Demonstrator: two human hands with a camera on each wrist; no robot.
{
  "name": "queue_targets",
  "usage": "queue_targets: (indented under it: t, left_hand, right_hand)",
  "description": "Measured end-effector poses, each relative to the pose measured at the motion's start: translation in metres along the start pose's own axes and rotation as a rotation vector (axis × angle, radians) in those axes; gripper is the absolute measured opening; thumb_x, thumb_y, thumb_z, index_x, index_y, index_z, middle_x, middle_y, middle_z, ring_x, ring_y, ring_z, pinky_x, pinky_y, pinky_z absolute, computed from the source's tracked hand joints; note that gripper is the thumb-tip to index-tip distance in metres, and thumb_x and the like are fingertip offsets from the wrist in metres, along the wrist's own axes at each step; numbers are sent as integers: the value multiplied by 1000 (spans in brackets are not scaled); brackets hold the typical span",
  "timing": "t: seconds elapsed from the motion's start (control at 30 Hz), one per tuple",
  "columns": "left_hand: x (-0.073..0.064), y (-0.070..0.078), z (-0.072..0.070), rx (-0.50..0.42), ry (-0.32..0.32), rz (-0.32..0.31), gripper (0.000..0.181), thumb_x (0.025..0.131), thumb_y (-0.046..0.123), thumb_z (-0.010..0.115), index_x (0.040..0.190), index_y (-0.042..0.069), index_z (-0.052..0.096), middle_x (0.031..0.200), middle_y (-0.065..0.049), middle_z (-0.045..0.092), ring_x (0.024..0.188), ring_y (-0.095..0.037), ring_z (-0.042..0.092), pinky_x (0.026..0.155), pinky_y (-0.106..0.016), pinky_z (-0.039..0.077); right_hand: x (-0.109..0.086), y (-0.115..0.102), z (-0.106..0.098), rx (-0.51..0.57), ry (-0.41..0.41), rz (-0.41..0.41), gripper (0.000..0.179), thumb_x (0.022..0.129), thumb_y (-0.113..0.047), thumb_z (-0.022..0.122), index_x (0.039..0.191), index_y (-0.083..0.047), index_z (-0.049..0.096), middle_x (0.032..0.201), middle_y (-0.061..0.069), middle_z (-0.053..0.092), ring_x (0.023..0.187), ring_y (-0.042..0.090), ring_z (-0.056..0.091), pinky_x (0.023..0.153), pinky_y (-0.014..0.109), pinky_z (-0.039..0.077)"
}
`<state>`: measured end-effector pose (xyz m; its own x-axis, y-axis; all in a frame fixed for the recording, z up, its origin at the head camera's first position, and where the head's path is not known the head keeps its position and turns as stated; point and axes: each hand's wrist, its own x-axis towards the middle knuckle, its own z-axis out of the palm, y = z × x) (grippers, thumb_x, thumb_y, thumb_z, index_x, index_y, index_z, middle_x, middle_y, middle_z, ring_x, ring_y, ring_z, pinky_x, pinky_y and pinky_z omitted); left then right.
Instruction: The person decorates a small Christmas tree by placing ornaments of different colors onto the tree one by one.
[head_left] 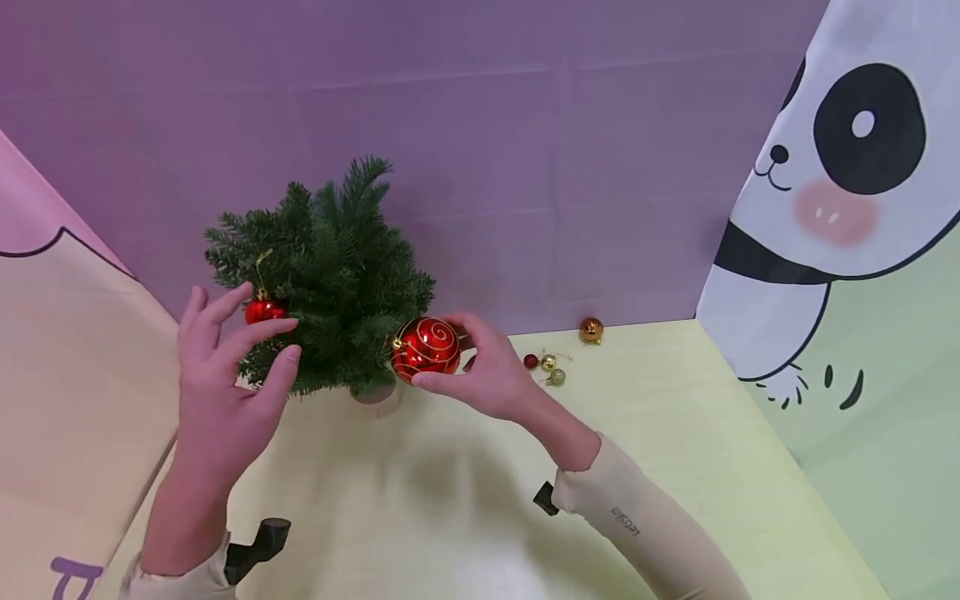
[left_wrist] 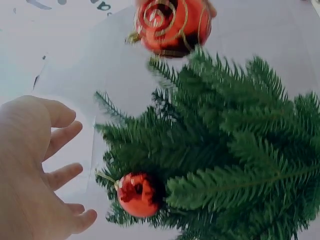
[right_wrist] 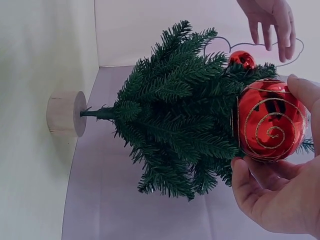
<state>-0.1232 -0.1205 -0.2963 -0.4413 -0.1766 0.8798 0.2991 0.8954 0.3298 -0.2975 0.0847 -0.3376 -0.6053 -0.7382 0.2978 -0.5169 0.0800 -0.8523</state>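
A small artificial Christmas tree (head_left: 337, 275) stands on a round wooden base (right_wrist: 66, 114). A shiny red bauble (left_wrist: 140, 195) with a gold loop sits among its branches on the left. Beside that bauble is my left hand (head_left: 232, 375), fingers spread and holding nothing; the left wrist view shows a gap between them. My right hand (head_left: 491, 367) grips a larger red bauble (right_wrist: 272, 120) with gold swirls, thumb on one side and fingers on the other. This larger bauble is in front of the tree's right side in the head view, its gold cap pointing left.
Several small baubles, including a dark red one (head_left: 531, 361) and gold ones (head_left: 549, 362), lie on the pale table (head_left: 637, 417) to the right. An amber bauble (head_left: 591, 330) is near the purple backdrop (head_left: 480, 167). A panda-printed cloth (head_left: 840, 208) hangs at right.
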Motion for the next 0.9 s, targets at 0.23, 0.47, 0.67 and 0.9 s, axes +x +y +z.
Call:
queue_targets:
  t: [0.23,0.47,0.67,0.9]
  left_hand:
    - [-10,12,16,61,-61,115,50,97,44,55,91,-3,74,122,-28,58,135,-48,29,111,-59,14]
    - [-19,12,34,82,-92,139,48,97,45,55,90,3,76,119,-24,61,133,-48,32,110,-61,16]
    - [-24,10,44,79,-83,140,44,97,43,56,91,5,77,120,-23,61,134,-48,31,109,-61,16]
    - [-29,8,48,68,-57,138,39,95,39,60,89,5,77,121,-22,61,135,-48,30,108,-63,16]
  right_hand:
    - [-1,-4,1,21,-7,-6,65,75,-36,84,130,-17,54,114,-9,59,97,13,55,68,33,54]
    - [-6,-5,0,17,-1,-30,64,76,-36,83,130,-18,55,114,-10,60,95,13,55,71,33,52]
    - [-11,-6,-1,21,-26,-27,65,76,-35,83,131,-18,54,116,-10,59,97,14,55,73,34,52]
    - [-19,-7,0,35,-49,-15,67,75,-35,84,132,-18,53,117,-9,59,97,15,54,74,34,52]
